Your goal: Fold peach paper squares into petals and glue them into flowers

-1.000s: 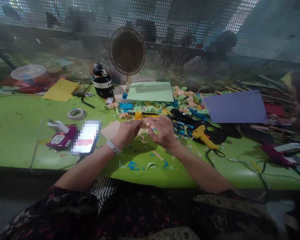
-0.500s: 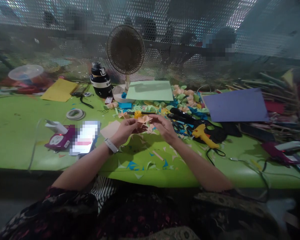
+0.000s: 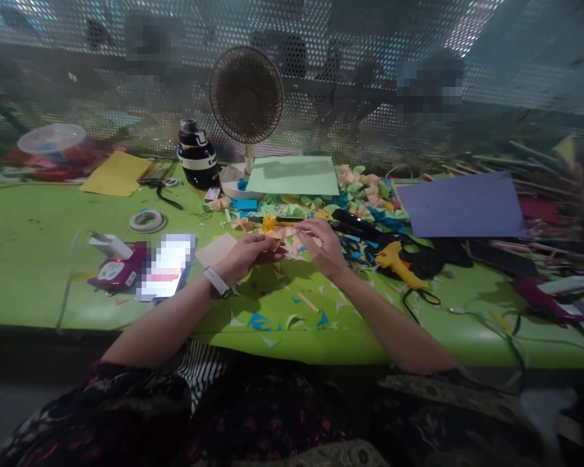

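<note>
A peach paper flower [image 3: 285,233] is between my two hands, over the middle of the green table. My left hand [image 3: 249,255] pinches its left side, with thumb and forefinger closed on the paper. At its right edge, my right hand [image 3: 325,250] has its thumb and fingertips drawn together on a petal. A yellow paper flower [image 3: 269,224] lies just beyond the fingers. Under and around the hands are scattered paper scraps [image 3: 257,321] in blue, green and peach. A sheet of peach paper [image 3: 217,250] sits beside my left hand.
A yellow glue gun [image 3: 400,264] with its cord lies to the right, near black scissors. Toward the back stand a fan [image 3: 246,97] and a black bottle [image 3: 197,155]. A phone [image 3: 168,267], a purple power strip [image 3: 119,269] and a tape roll [image 3: 148,221] are at left; purple paper [image 3: 462,206] is at right.
My right hand has turned a little and its fingers have come closer in on the peach flower's edge. My left hand keeps its hold, and the flower looks flatter.
</note>
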`<state>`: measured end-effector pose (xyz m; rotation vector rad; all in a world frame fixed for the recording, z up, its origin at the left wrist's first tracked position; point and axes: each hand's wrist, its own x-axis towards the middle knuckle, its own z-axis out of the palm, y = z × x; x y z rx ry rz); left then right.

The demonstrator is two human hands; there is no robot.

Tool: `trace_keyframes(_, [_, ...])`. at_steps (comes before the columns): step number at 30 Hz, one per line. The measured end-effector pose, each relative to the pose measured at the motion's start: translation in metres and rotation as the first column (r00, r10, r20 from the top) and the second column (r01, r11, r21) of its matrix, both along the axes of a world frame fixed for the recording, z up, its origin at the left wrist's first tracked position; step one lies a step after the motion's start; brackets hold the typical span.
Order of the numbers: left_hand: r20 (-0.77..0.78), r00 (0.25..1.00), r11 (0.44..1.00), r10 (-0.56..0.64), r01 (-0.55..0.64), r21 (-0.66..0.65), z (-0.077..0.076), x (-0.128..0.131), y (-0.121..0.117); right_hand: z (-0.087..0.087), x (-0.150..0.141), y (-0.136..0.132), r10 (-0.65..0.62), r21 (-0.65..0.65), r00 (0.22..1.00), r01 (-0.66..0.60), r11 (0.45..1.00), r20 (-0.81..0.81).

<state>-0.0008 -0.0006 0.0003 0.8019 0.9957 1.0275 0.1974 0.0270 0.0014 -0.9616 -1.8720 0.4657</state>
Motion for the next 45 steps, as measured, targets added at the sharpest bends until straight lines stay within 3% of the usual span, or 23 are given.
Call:
trace_keyframes(2, [-0.017,1.000,0.999,-0.015,0.016,0.052,-0.001,-0.001,0.001,0.002,0.001,0.001,0.019,-0.021,1.000,-0.019,1.000,0.013])
trace_keyframes(6, [-0.115,0.991,0.980,-0.073,0.093,0.175,0.000,0.000,-0.001,0.002,-0.001,0.001,0.100,-0.184,0.995,-0.097,0.978,0.010])
trace_keyframes(12, [-0.442,0.897,0.914,-0.016,0.193,0.358,0.002,0.002,-0.003,-0.002,-0.004,0.000,0.184,-0.266,0.979,-0.156,0.951,0.085])
trace_keyframes(14, [-0.595,0.797,0.844,0.102,0.247,0.476,0.000,0.002,-0.003,-0.003,-0.004,0.000,0.174,-0.262,0.979,-0.142,0.955,0.106])
trace_keyframes(16, [-0.723,0.640,0.758,0.262,0.327,0.564,-0.002,0.000,-0.002,-0.003,-0.004,-0.001,0.164,-0.248,0.980,-0.132,0.960,0.113])
trace_keyframes(19, [-0.806,0.407,0.680,0.430,0.441,0.585,-0.006,-0.002,-0.003,-0.002,-0.005,-0.001,0.158,-0.207,0.978,-0.129,0.970,0.133])
trace_keyframes(24, [-0.796,0.226,0.603,0.561,0.548,0.580,-0.009,-0.003,-0.003,0.000,-0.004,-0.004,0.155,-0.180,0.980,-0.131,0.975,0.127])
trace_keyframes(27, [-0.772,0.191,0.571,0.607,0.571,0.590,-0.008,-0.004,-0.004,-0.002,-0.005,-0.005,0.190,-0.287,0.981,-0.173,0.942,0.032])
trace_keyframes(30, [-0.742,0.190,0.545,0.643,0.567,0.618,-0.009,-0.005,-0.005,-0.008,-0.009,-0.005,0.213,-0.430,0.961,-0.269,0.862,-0.174])
trace_keyframes(34, [-0.709,0.186,0.516,0.680,0.566,0.643,-0.012,-0.006,-0.005,-0.013,-0.013,-0.005,0.214,-0.482,0.904,-0.385,0.787,-0.371])
trace_keyframes(41, [-0.690,0.187,0.479,0.699,0.595,0.646,-0.019,0.000,-0.006,-0.011,-0.016,-0.005,0.167,-0.477,0.860,-0.418,0.774,-0.483])
trace_keyframes(45, [-0.746,0.137,0.524,0.652,0.629,0.574,-0.017,0.005,-0.011,-0.012,-0.017,-0.005,0.147,-0.454,0.852,-0.404,0.794,-0.502])
